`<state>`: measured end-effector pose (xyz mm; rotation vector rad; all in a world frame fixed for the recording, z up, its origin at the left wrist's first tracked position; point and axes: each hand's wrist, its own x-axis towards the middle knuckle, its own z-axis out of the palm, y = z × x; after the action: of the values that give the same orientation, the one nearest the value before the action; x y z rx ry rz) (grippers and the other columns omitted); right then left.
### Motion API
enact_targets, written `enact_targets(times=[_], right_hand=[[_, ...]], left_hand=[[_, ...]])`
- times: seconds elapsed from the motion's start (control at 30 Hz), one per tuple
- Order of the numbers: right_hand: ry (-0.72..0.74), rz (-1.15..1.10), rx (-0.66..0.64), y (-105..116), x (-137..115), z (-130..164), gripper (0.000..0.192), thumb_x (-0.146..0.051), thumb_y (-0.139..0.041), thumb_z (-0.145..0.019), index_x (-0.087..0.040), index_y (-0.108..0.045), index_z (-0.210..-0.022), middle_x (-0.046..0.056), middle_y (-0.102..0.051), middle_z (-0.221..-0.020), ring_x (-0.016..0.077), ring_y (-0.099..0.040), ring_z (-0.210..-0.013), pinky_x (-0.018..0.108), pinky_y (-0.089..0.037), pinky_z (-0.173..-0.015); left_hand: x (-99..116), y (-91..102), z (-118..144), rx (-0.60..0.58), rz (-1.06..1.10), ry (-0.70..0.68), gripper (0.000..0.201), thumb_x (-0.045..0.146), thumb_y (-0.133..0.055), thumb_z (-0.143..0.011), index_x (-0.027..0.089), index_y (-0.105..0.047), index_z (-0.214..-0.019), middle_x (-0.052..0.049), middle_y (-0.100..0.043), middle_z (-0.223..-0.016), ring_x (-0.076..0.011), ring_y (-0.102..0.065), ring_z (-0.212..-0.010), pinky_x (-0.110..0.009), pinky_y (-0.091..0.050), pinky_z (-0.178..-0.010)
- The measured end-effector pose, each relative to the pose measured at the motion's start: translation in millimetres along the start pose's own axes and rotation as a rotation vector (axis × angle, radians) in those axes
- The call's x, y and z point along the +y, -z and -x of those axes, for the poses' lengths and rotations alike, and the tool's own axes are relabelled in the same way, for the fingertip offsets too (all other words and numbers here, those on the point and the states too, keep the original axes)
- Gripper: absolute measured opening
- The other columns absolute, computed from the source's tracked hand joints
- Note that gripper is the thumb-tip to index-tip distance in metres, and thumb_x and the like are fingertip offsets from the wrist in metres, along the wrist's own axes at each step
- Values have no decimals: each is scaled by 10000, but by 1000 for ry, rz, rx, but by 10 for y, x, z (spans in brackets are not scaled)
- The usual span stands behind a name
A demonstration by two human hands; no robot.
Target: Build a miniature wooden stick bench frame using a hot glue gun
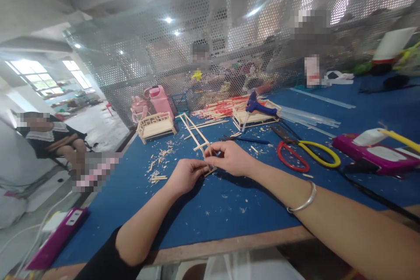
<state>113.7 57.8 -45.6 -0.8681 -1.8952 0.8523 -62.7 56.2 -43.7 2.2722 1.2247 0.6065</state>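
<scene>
A narrow frame of thin wooden sticks (196, 129) tilts away from me above the blue table. My left hand (186, 176) pinches its near end. Close beside it, my right hand (228, 156) has its fingers closed on the same end, next to a short crosspiece. The exact grip of the fingertips is partly hidden. Behind the frame, to the left, stands a small bed-like stick model (156, 127). A similar wooden stick model (252, 116) sits to the right with a blue glue gun (259, 106) resting on it.
Scissors (303, 155) with red and yellow handles and blue-handled pliers (246, 140) lie right of my hands. Clear glue sticks (308, 116), red-tipped sticks (219, 107) and a purple power strip (374, 153) are farther off. Wood scraps (159, 178) litter the table. A person (54, 138) sits at left.
</scene>
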Motion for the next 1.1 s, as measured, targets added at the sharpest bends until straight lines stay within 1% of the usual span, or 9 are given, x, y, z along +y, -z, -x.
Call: enact_targets(times=[0.17,0.23,0.33,0.4,0.47,0.6,0.73,0.93,1.1], right_hand=[[-16,-32,12,-57,32,-35,96,-237,-552,-734,-161,-589,-688,-38,-507,-598,96,-435,-583,220,-365,-571],[-17,-36,9,-55,26,-39,114,-255,-560,-736,-160,-591,-680,-50,-468,-571,91,-397,-560,219,-338,-555],[-18,-53,-5,-61,19,-44,133,-268,-562,-727,-159,-582,-654,-56,-436,-555,89,-365,-548,219,-315,-542],[-14,-71,-12,-71,19,-46,133,-268,-556,-723,-160,-583,-650,-55,-435,-556,92,-368,-552,220,-314,-543],[-1,-99,-20,-76,18,-47,119,-258,-549,-713,-161,-591,-659,-54,-448,-567,95,-383,-563,219,-324,-553],[21,-124,-34,-61,-5,-41,126,-257,-547,-694,-158,-572,-619,-50,-460,-566,96,-400,-570,220,-338,-573],[16,-122,-37,-48,-18,-43,144,-278,-547,-685,-155,-576,-615,-42,-481,-569,99,-413,-571,225,-343,-574],[-41,-203,-43,-81,32,-62,142,-277,-560,-668,-147,-617,-676,-33,-520,-591,99,-429,-564,225,-355,-560],[-26,-213,-48,-72,25,-63,122,-256,-570,-669,-147,-625,-674,-34,-539,-600,101,-457,-580,232,-376,-598]], left_hand=[[42,48,33,1,36,47,265,351,-534,-781,149,-694,-842,-34,-709,-751,-179,-614,-685,-280,-458,-657],[87,88,67,121,157,72,260,340,-587,-739,148,-622,-912,-53,-699,-795,-185,-626,-723,-289,-473,-670],[189,119,112,362,376,30,402,334,-638,-706,174,-491,-1045,-60,-687,-869,-181,-640,-793,-297,-489,-718],[270,103,119,432,492,-30,471,366,-635,-723,186,-452,-1118,-53,-688,-874,-174,-642,-806,-301,-490,-745],[343,70,102,460,551,-53,471,411,-631,-732,180,-495,-1119,-39,-690,-813,-169,-639,-774,-293,-487,-732],[399,28,43,545,605,6,376,467,-685,-680,162,-666,-899,-1,-642,-631,-126,-570,-596,-244,-449,-588],[358,37,10,558,741,49,373,450,-762,-597,163,-719,-831,34,-596,-520,-68,-458,-463,-207,-389,-482],[327,58,2,553,825,73,366,422,-822,-506,164,-745,-753,4,-663,-564,-85,-549,-520,-231,-482,-571],[316,64,25,504,835,28,412,459,-815,-507,172,-755,-796,-38,-719,-648,-118,-609,-559,-247,-519,-575]])
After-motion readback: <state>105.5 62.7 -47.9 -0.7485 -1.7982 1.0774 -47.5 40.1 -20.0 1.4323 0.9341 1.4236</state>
